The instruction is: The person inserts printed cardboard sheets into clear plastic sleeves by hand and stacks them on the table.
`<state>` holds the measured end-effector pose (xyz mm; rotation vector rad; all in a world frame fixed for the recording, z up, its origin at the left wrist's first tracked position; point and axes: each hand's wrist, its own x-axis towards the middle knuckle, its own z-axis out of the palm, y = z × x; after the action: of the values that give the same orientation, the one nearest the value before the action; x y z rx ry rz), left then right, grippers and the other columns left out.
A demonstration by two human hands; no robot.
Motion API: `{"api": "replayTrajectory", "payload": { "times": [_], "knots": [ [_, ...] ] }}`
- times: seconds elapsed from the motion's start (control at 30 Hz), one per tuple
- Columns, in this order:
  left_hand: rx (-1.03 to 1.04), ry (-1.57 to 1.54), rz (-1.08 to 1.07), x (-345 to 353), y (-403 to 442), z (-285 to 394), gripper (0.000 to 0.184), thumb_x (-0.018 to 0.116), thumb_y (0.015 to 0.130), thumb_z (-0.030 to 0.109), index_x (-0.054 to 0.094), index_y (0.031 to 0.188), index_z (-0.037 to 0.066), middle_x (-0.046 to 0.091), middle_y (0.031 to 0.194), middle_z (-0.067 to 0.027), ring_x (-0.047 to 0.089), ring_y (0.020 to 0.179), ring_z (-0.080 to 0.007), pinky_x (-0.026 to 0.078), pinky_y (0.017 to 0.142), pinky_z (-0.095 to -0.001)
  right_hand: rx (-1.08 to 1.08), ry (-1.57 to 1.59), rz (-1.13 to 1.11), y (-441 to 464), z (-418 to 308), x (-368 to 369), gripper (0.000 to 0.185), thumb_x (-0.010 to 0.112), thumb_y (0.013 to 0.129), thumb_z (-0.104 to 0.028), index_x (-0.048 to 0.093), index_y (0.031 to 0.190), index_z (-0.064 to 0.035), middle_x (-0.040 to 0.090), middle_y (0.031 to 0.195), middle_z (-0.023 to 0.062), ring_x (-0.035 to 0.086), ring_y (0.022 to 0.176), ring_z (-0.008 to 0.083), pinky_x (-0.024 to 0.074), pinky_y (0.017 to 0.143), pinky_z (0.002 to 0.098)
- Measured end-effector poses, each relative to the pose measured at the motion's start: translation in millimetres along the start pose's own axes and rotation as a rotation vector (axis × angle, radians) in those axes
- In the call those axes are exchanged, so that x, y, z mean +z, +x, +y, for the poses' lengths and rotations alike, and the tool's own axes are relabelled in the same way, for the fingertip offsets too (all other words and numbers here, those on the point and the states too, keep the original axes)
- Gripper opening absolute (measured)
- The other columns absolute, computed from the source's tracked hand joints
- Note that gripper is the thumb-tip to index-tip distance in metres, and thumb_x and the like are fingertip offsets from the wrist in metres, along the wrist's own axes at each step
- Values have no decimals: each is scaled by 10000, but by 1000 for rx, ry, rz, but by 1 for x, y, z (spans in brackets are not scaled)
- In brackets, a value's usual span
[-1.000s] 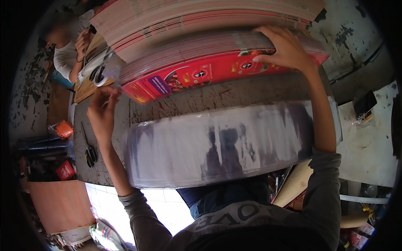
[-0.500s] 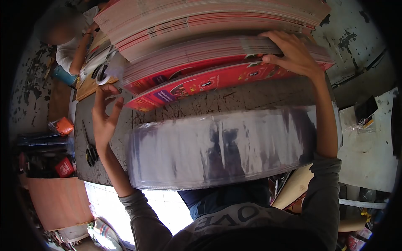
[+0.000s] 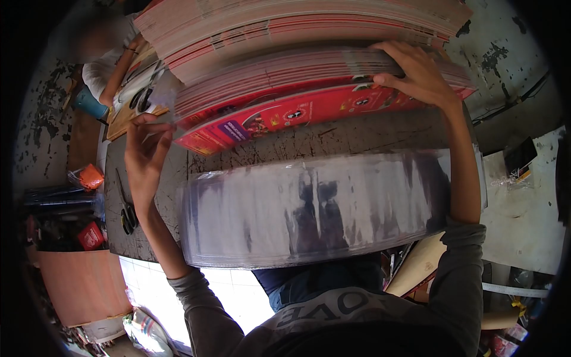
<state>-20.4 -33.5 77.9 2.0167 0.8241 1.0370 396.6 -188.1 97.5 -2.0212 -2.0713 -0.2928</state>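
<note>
A tall pile of red printed boards [image 3: 285, 116] lies across the far side of the dark table [image 3: 250, 153]. My right hand [image 3: 416, 74] grips the right part of the front board, thumb on its printed face and fingers over the top edge. At the pile's left end is my left hand [image 3: 147, 152], its thumb and fingers bent close together near the front board's corner; whether it pinches anything there is too small to tell. A stack of clear plastic sheets [image 3: 315, 208] lies between my forearms, nearest my body.
Black-handled scissors [image 3: 127, 217] lie on the table's left side. A second pair [image 3: 141, 100] rests near a co-worker [image 3: 107, 71] at the upper left. Pale board stacks [image 3: 285, 30] rise behind the red ones. An orange bundle [image 3: 91, 177] is at the left.
The front red board has come forward from the boards behind it, leaving a gap at its left part. My left hand moved down and right, then back left towards the corner.
</note>
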Motion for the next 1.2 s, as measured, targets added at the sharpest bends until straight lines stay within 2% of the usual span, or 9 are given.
{"api": "replayTrajectory", "payload": {
  "times": [0.03, 0.1, 0.2, 0.4, 0.63, 0.73, 0.93, 1.13, 1.2],
  "knots": [
    [0, 0, 0, 2, -1, 4, 283, 555, 847, 22, 429, 1099, -1, 581, 933, -93, 591, 949, -169, 451, 828, -273, 3, -1, -8, 0, 0, 0, 640, 516, 783, -588, 488, 1192, -96, 532, 1131, 129, 494, 1056, 312, 364, 893, 429],
    [-144, 57, 93, 5, -3, 13, 273, 572, 846, 29, 455, 1089, -11, 608, 888, -91, 596, 960, -165, 456, 826, -266, 20, 14, 8, 1, -3, 0, 660, 528, 760, -612, 512, 1161, -87, 547, 1123, 135, 505, 1060, 308, 363, 901, 434],
    [-128, 115, 108, 11, -5, 15, 255, 572, 858, 61, 484, 1084, -18, 607, 838, -69, 583, 909, -122, 447, 802, -247, 43, 22, 29, 2, -2, 0, 683, 536, 739, -639, 537, 1130, -79, 561, 1119, 140, 516, 1065, 305, 361, 913, 439],
    [-49, 144, 66, 8, -3, 1, 240, 532, 894, 112, 512, 1087, -28, 577, 847, -33, 509, 800, -80, 400, 752, -213, 53, 16, 25, 2, -1, 2, 698, 525, 737, -652, 538, 1134, -78, 559, 1124, 140, 515, 1069, 302, 350, 931, 434],
    [-44, 123, 30, 3, -3, -2, 170, 526, 896, 107, 527, 1011, -19, 569, 852, -39, 512, 826, -84, 398, 770, -222, 47, 4, 26, 2, -4, 0, 707, 521, 736, -657, 536, 1133, -71, 557, 1122, 140, 512, 1072, 301, 346, 932, 438],
    [-84, 157, 15, 3, -2, -5, 151, 520, 902, 115, 528, 982, -13, 593, 912, -60, 524, 874, -91, 396, 814, -232, 32, 5, 37, 3, -2, 2, 703, 524, 737, -653, 536, 1131, -71, 557, 1118, 139, 512, 1071, 297, 345, 930, 438],
    [-10, 40, 25, 7, -1, -3, 143, 519, 907, 127, 529, 964, -4, 610, 1058, -102, 535, 958, -104, 384, 872, -237, 40, 8, 26, 2, -4, -1, 708, 526, 734, -655, 537, 1129, -68, 558, 1115, 141, 513, 1067, 302, 351, 926, 444],
    [-48, 132, 8, 2, -1, -10, 129, 539, 897, 123, 525, 926, -2, 577, 880, -40, 514, 842, -81, 389, 802, -219, 52, -3, 33, 2, -4, 0, 713, 524, 735, -658, 541, 1129, -64, 558, 1129, 143, 514, 1070, 309, 359, 925, 449],
    [-17, 52, 101, 9, 1, -10, 130, 540, 893, 112, 531, 955, -1, 536, 823, -15, 489, 802, -68, 385, 770, -210, 52, 6, 36, 2, -4, 1, 712, 527, 735, -656, 542, 1128, -63, 558, 1130, 144, 514, 1071, 311, 359, 926, 447]
  ]
}}
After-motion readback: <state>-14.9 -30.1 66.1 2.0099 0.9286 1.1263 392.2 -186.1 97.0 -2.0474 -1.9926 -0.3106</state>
